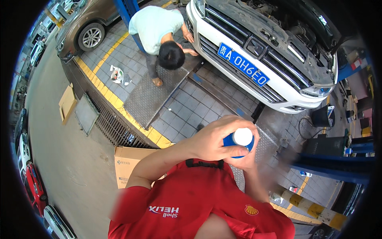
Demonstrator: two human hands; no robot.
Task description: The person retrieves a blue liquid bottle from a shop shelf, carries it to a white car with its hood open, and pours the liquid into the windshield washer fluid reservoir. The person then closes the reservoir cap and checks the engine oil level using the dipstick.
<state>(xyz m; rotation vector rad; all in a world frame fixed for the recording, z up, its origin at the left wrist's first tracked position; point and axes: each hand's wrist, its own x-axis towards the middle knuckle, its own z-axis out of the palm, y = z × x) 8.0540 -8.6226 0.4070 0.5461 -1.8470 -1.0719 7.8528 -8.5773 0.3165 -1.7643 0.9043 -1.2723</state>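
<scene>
The step in hand seems to be steadying the blue bottle point(228, 140), whose white cap point(242, 136) is on and faces the camera. It is held in the air above the tiled floor point(183, 117), just beyond the collar of the red shirt point(199, 191). The left hand point(218, 137) wraps around it, thumb across the near side; the right hand point(248, 161) is close below, its grip too hidden to tell. The next move probably calls for one hand holding firm while the other reaches the cap.
</scene>
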